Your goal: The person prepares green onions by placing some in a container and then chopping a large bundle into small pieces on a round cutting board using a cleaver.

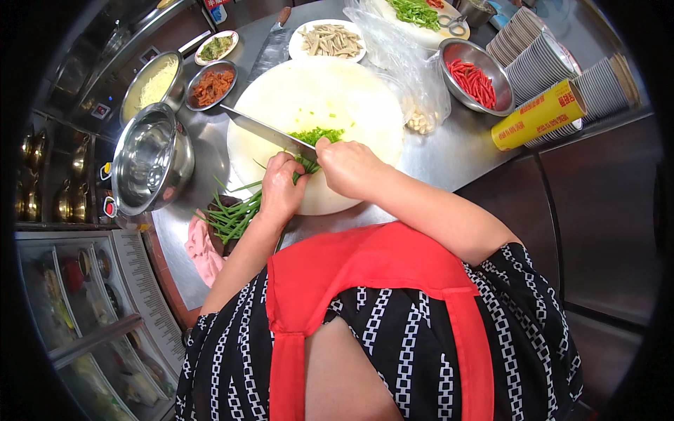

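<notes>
On the round white chopping board [263,100], my left hand [284,184] grips a bunch of green onion stalks [237,213], whose long ends trail off the board's near left side. My right hand [350,163] is closed around the handle of a kitchen knife [268,130]. The blade reaches from that hand up and left across the board. Chopped green onion [321,135] lies in a small pile just beyond the blade, with a few loose bits farther up. The fingers of my left hand are close to the near side of the blade; my right hand hides the knife's handle.
Steel bowls [152,158] stand left, beside a bowl of reddish-brown food [212,88]. Beyond the board are a cleaver [271,50] and a plate of pale strips [330,40]. Rightward lie a plastic bag [416,68], a bowl of red chillies [471,84], a yellow roll [539,116] and stacked plates [542,60].
</notes>
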{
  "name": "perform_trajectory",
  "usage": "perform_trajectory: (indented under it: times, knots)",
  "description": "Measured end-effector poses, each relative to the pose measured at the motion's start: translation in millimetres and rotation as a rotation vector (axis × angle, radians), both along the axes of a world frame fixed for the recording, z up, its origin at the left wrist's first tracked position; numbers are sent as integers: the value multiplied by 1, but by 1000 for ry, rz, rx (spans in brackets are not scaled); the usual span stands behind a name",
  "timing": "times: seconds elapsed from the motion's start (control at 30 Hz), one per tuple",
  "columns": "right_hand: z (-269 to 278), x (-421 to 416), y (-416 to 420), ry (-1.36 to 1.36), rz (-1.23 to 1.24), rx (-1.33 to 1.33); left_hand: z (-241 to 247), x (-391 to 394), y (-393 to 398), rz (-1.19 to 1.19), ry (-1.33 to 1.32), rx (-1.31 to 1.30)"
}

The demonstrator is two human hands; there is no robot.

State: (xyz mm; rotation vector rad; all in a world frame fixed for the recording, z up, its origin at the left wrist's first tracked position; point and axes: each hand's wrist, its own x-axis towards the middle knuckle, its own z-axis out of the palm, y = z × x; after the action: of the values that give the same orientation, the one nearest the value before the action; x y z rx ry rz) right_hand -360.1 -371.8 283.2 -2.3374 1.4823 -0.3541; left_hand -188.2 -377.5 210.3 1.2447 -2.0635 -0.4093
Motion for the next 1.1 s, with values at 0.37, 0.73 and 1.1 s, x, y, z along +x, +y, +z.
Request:
perform_trajectory:
  times: [0.37,0.73,1.1]
  knots:
    - [29,-18,20,64,123,124,-3,-1,5,51,51,9]
    - [5,-23,0,-74,11,-9,-2,-8,3,91,34,-32]
    - [17,-31,11,17,118,63,12,-1,13,49,-36,-6]
